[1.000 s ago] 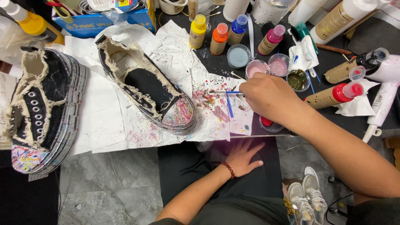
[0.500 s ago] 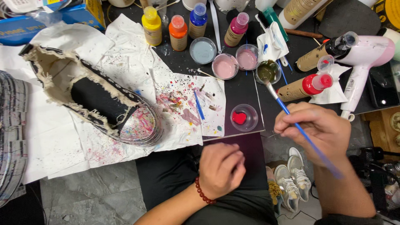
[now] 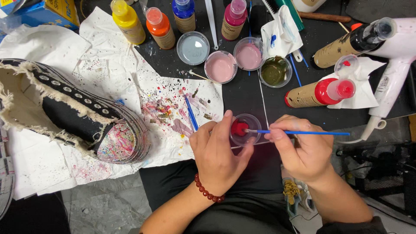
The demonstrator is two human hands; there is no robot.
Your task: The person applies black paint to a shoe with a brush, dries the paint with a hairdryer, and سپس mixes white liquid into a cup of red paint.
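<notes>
Head view: left hand point(image 3: 216, 156) clasping small clear cup point(image 3: 245, 128) of red paint; right hand point(image 3: 303, 149) pinching blue paintbrush point(image 3: 303, 132), tip dipped inside. Beyond the grip, pink cups point(image 3: 220, 67), olive-green cup point(image 3: 274, 71). Half a second earlier: brush raised, cup untouched.

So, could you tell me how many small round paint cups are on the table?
5: grey cup, two pink cups, olive cup, red cup steadied by left hand. More may lie outside view.
</notes>
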